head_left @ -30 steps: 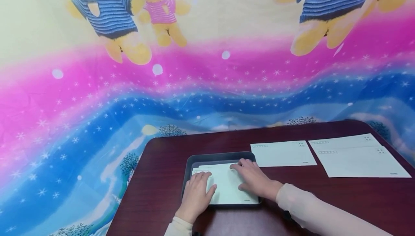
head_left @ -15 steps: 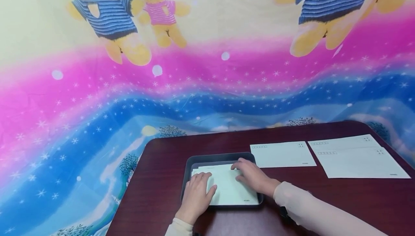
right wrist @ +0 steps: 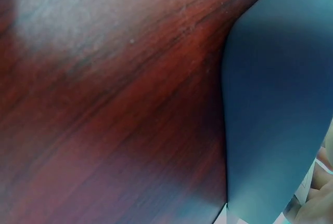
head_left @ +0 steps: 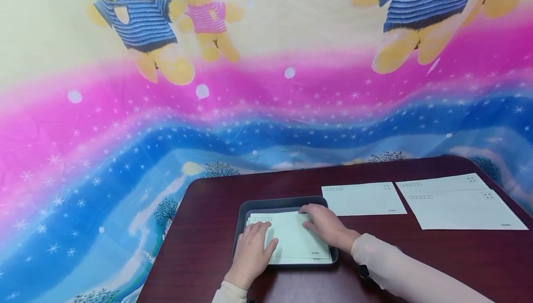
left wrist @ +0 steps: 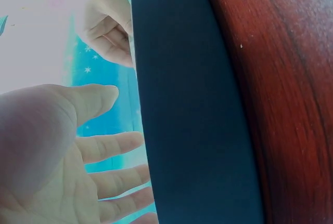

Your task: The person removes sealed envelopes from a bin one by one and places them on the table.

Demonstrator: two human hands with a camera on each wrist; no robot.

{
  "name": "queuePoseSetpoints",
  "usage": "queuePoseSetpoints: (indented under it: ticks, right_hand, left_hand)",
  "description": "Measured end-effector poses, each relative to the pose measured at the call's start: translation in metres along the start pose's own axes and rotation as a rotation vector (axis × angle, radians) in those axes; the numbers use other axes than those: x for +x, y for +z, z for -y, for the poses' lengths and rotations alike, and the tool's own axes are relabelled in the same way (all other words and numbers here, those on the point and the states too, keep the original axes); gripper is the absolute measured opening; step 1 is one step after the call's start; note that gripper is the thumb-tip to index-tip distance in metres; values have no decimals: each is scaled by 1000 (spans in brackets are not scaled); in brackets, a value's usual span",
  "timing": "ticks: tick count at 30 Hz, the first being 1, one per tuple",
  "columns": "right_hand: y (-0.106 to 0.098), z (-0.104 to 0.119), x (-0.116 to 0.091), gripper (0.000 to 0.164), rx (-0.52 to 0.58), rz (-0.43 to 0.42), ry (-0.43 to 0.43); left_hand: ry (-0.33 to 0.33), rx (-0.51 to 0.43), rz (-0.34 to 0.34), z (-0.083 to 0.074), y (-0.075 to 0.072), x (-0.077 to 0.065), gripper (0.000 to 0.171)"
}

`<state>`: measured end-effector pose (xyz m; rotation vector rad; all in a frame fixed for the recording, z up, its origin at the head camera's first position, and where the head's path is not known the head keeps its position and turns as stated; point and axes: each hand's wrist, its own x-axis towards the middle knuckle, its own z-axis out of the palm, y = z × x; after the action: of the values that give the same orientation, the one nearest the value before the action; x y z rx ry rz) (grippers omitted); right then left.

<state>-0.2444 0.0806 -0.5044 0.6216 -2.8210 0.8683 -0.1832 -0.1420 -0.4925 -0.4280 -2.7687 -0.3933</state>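
A dark rectangular tray [head_left: 243, 215] holds a stack of white envelopes with printed boxes. The top envelope [head_left: 287, 236] sits slightly askew, and the edge of another envelope [head_left: 306, 261] shows below it. My left hand [head_left: 251, 250] rests over the stack's left side, fingers extended. At the upper right of the stack, my right hand [head_left: 326, 226] pinches the top envelope between thumb and bent fingers. In the left wrist view, the tray's wall [left wrist: 192, 104] hides the envelopes, beside my left palm [left wrist: 47, 151]. The right wrist view catches only some fingers [right wrist: 315, 203] past the tray wall [right wrist: 276, 94].
Behind and right of the tray, one envelope [head_left: 362, 201] lies flat on the dark red wooden table [head_left: 195, 247]. Farther right, two envelopes overlap, the front one [head_left: 470, 213] partly covering the back one [head_left: 441, 184]. A patterned cloth [head_left: 266, 85] hangs behind the table.
My right thumb has drawn in toward the fingers. The top envelope has shifted up and away from the one below, whose lower edge now shows. My left hand has stayed put.
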Motion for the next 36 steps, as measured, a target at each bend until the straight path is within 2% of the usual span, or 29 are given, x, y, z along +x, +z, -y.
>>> queuePoseSetpoints:
  ticks: [16,23,36]
  right_hand:
    - [-11,7,4,32,29,4,44]
    - [-18,11,4,28,28,-29,27]
    - [-32,14,3,26,51,-73,39]
  left_hand:
    - [-16,-3,-28,1,-5,3,42]
    - [-34,-11,-16,1,-8,4,43]
    - [-33,-34,-38,1,-16,4,44]
